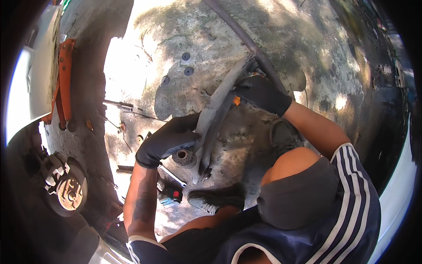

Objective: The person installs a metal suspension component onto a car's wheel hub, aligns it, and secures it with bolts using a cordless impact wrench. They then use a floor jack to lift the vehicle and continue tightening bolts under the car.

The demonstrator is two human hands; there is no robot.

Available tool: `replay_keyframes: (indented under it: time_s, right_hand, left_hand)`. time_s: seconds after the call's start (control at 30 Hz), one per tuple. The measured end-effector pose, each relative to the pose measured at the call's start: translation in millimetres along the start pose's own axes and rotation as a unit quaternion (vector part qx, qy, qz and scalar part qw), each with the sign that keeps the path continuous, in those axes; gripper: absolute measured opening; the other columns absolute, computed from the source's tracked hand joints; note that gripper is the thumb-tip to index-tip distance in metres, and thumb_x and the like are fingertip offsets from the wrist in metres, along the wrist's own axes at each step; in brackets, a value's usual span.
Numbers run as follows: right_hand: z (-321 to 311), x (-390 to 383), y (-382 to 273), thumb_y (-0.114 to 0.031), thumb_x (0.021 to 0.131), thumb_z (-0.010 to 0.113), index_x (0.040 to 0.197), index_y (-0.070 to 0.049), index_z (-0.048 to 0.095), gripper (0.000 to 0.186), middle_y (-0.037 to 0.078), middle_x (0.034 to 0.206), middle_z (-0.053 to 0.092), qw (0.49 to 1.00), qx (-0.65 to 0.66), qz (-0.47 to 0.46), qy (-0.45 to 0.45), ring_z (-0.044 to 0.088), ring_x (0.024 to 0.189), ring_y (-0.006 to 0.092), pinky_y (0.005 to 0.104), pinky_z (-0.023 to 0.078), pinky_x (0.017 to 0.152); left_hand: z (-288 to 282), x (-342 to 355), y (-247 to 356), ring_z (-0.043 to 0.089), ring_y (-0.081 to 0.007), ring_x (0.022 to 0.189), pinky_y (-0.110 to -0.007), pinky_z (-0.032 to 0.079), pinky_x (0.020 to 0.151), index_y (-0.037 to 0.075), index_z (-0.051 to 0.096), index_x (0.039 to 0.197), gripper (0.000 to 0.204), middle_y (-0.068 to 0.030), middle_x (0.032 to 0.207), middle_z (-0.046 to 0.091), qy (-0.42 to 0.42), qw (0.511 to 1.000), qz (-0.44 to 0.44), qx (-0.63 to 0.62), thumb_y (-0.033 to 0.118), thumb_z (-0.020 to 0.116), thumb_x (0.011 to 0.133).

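A long grey metal suspension control arm (220, 99) slants up from the ground between my hands. My left hand (173, 134), in a black glove, is closed around its lower part. Just below those fingers is a round bushing (183, 157) with a hole through its middle. My right hand (263, 94), also gloved in black, has its fingers curled against the arm's far end; what lies under them is partly hidden. A long dark pipe (237, 31) runs from the top of the view down to that end and passes beside my right hand. Near my right fingertips shows a small orange piece (237, 101).
Several round washers (188, 71) lie on the stained concrete ahead. A socket tool (121, 105) is on the left, a wrench (173, 176) and a power tool (170, 193) near my shoe (215, 200). Farther left are an orange metal stand (65, 83) and a wheel hub (70, 193).
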State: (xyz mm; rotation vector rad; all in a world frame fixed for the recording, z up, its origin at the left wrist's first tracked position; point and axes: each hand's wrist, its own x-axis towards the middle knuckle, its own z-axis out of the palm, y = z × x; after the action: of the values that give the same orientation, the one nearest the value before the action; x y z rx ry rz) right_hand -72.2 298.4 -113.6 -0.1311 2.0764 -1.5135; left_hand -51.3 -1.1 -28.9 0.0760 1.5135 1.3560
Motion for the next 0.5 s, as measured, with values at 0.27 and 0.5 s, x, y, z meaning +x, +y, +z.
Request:
replay_keyframes:
  time_s: [0.27,0.5]
  right_hand:
    - [-1,2,-2,-0.019,0.098,0.053,0.103,-0.003,0.064,0.02,0.003,0.076,0.065,0.94,0.298,0.163,0.002,0.06,0.065,0.0102,0.0246,0.045,0.055]
    - [18,14,-4,-0.018,0.091,0.055,0.102,0.003,0.064,0.025,0.01,0.083,0.066,0.958,0.269,0.092,0.04,0.062,0.071,0.014,0.0292,0.049,0.06]
  left_hand:
    - [9,0,8,0.058,-0.0214,0.116,-0.031,0.041,0.102,-0.01,0.048,0.138,0.07,-0.0169,0.129,0.061,0.025,0.996,-0.009,-0.083,0.02,0.066,0.077]
    - [-6,0,-3,0.06,-0.0233,0.116,-0.032,0.043,0.102,-0.011,0.049,0.136,0.066,-0.0191,0.129,0.062,0.035,0.989,0.004,-0.141,0.014,0.064,0.076]
